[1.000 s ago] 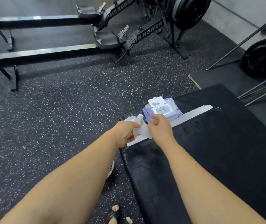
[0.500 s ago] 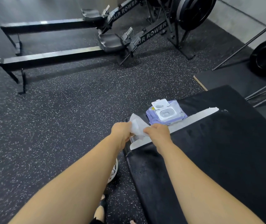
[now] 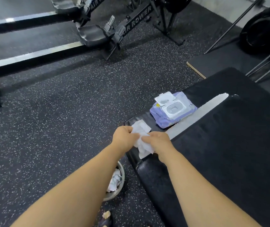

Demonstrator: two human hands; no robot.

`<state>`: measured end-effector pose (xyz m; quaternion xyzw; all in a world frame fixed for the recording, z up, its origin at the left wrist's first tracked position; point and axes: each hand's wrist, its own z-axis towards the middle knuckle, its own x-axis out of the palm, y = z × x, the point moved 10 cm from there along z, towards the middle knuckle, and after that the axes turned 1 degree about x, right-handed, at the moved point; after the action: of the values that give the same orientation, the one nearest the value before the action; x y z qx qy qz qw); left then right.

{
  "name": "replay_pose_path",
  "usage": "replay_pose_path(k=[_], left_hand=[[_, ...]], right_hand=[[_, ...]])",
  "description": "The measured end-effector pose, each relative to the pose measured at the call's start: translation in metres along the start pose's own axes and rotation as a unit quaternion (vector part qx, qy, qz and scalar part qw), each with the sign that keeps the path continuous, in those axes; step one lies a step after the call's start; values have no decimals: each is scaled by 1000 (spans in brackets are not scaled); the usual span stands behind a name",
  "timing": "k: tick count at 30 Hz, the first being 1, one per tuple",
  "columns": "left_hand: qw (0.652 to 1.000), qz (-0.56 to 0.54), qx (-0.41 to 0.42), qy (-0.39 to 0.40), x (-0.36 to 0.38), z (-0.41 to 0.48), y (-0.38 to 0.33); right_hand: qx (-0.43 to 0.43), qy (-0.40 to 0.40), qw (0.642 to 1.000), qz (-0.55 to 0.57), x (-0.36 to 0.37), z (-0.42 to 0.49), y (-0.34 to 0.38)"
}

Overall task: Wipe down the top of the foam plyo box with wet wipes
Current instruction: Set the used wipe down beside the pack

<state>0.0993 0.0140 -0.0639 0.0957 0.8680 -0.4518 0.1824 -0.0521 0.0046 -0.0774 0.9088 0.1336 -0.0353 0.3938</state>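
Gym floor (image 3: 65,128), rowers (image 3: 95,36), bin (image 3: 123,176) beside box (image 3: 229,145)

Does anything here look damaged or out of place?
The wipes pack on the plyo box sits with its lid flipped open. A pale strip crosses the black top, ragged at its far end, perhaps worn. The left hand and right hand grip one wipe. Nothing looks spilled.

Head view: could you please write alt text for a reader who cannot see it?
The left hand and right hand hold a white wet wipe over a corner of the black foam plyo box. An open wipes pack lies on it; rowing machines stand beyond.
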Motion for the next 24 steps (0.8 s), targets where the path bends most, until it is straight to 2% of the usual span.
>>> replay_pose_path(k=[4, 8, 11, 13, 16, 19, 24], left_hand=[[997, 41, 56, -24, 4, 19, 2], [991, 75, 107, -40, -2, 38, -6], [989, 95, 107, -46, -3, 52, -2], [981, 160, 94, -55, -1, 59, 6], [951, 272, 108, -102, -1, 66, 8], [950, 261, 112, -130, 1, 69, 7], [956, 266, 70, -106, 7, 74, 9]], right_hand=[[-82, -54, 978, -183, -10, 16, 14], [-93, -104, 941, -309, -19, 32, 24], [-106, -119, 921, -356, -12, 45, 30], [-110, -145, 906, -382, -9, 53, 32], [-117, -172, 888, -410, -7, 62, 30], [-126, -180, 868, -446, -2, 68, 30], [-87, -179, 862, -466, -2, 75, 30]])
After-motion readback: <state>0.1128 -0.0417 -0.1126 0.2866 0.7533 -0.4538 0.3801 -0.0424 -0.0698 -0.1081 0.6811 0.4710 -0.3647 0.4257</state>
